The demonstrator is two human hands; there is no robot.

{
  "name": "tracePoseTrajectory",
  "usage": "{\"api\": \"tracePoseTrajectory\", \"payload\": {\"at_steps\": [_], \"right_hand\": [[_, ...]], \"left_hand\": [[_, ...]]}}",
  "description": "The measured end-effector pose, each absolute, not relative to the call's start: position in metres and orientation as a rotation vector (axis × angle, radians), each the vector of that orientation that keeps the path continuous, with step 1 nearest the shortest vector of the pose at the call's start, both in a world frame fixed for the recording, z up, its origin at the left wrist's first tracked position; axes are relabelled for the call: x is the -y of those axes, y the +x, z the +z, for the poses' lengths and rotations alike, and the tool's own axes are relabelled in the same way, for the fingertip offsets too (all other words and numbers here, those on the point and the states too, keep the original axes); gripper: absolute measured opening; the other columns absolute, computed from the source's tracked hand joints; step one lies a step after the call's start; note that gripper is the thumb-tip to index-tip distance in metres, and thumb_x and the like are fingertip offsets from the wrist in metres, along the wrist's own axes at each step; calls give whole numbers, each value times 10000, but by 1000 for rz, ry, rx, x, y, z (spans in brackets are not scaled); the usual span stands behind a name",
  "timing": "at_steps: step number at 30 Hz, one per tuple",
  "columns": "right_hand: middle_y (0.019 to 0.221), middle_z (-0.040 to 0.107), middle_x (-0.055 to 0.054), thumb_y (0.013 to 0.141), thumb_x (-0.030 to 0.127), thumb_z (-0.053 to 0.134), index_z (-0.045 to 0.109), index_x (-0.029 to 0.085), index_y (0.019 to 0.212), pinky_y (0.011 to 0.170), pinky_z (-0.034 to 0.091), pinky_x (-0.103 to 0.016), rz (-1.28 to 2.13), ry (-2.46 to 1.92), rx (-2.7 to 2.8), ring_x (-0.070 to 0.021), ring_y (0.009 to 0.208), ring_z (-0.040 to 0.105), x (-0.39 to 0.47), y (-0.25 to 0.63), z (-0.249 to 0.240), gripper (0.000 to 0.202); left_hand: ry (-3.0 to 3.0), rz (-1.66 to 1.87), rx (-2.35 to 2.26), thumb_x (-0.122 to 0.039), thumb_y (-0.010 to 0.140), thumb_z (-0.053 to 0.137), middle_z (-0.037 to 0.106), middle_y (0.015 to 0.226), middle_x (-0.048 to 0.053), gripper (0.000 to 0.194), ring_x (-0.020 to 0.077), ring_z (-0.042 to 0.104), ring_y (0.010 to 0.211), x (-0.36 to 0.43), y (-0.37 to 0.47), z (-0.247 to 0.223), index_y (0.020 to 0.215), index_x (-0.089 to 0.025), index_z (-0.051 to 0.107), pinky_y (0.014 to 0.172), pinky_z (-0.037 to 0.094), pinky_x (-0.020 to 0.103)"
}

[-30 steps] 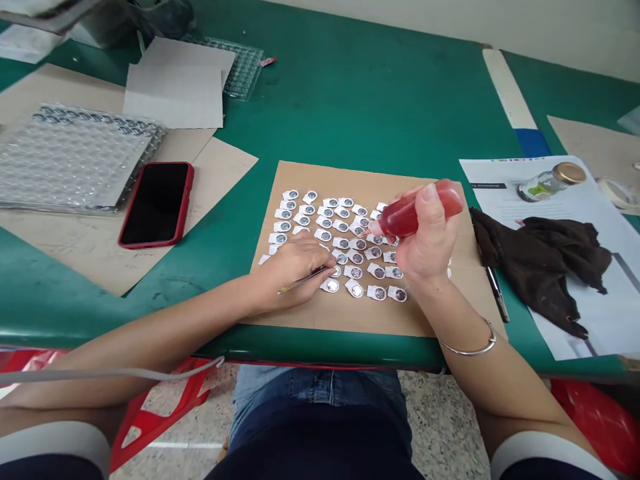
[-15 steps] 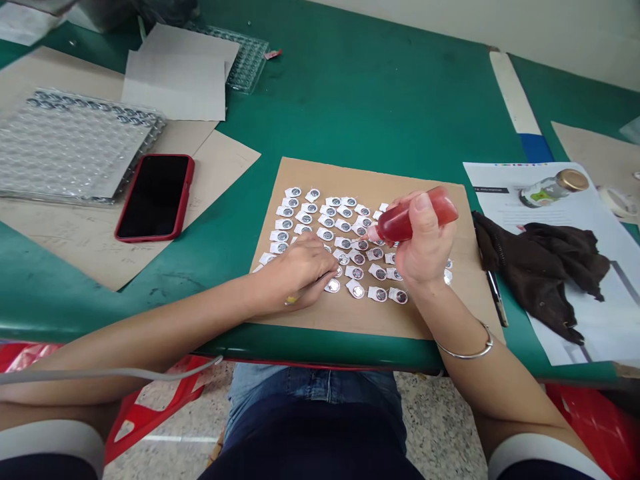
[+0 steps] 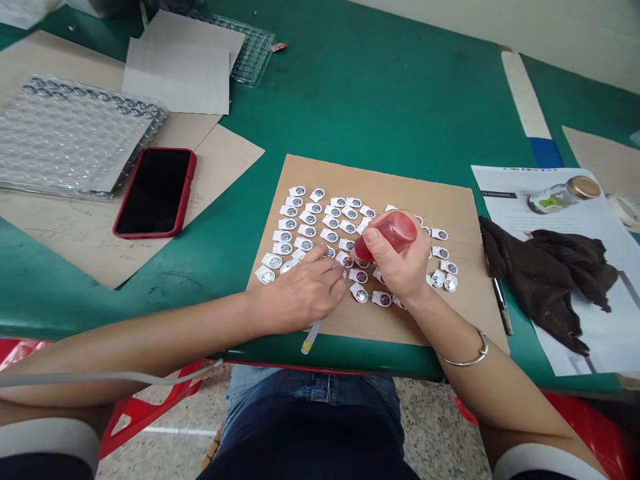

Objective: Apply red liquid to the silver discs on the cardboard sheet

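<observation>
Rows of small white tabs with round metallic badges [image 3: 381,299] lie on a brown cardboard sheet [image 3: 450,207]. My right hand [image 3: 407,263] is wrapped round a red squeeze bottle [image 3: 395,233], its tip pointing down and left over the badges in the middle. Beside that tip, my left hand [image 3: 315,287] rests low over the badges with fingers bent together. A slim translucent stick with a yellow end [image 3: 311,339] pokes out beneath its palm. Whatever the left fingertips pinch is hidden.
At the left are a red-cased phone [image 3: 156,193], a plastic-wrapped tray [image 3: 75,140] and cardboard sheets [image 3: 180,73]. To the right lie a dark cloth [image 3: 550,273], a pen [image 3: 503,307], printed paper [image 3: 505,183] and a glass jar [image 3: 563,195].
My right hand has moved left and down with the red bottle, now tilted more steeply. My left hand has shifted slightly right, and the yellow-ended stick shows more below it. The view has shifted slightly.
</observation>
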State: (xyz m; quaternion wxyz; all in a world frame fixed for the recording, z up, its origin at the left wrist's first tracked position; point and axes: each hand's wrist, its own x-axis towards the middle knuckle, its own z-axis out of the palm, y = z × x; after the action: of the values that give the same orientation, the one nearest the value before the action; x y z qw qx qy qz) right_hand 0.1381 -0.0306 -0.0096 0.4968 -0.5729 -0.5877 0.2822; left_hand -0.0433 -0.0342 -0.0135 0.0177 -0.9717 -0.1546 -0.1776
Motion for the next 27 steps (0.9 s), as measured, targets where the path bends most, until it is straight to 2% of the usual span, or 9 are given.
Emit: {"api": "tracePoseTrajectory", "payload": {"at_steps": [10, 27], "right_hand": [[708, 587, 4, 711, 403, 643, 570, 206, 779, 631, 465, -321, 637, -1393, 1450, -124, 646, 560, 29, 136, -9, 221], [759, 603, -8, 723, 402, 635, 558, 216, 808, 697, 492, -357, 663, -1404, 1420, -146, 694, 594, 29, 136, -13, 218]], "left_hand": [[-3006, -574, 489, -82, 880, 378, 609, 672, 78, 272, 188, 559, 743, 35, -43, -11, 680, -116, 559, 746, 455, 381], [-3030, -566, 486, -93, 885, 385, 622, 712, 95, 245, 193, 556, 776, 35, -43, -13, 724, -112, 568, 778, 455, 386]]}}
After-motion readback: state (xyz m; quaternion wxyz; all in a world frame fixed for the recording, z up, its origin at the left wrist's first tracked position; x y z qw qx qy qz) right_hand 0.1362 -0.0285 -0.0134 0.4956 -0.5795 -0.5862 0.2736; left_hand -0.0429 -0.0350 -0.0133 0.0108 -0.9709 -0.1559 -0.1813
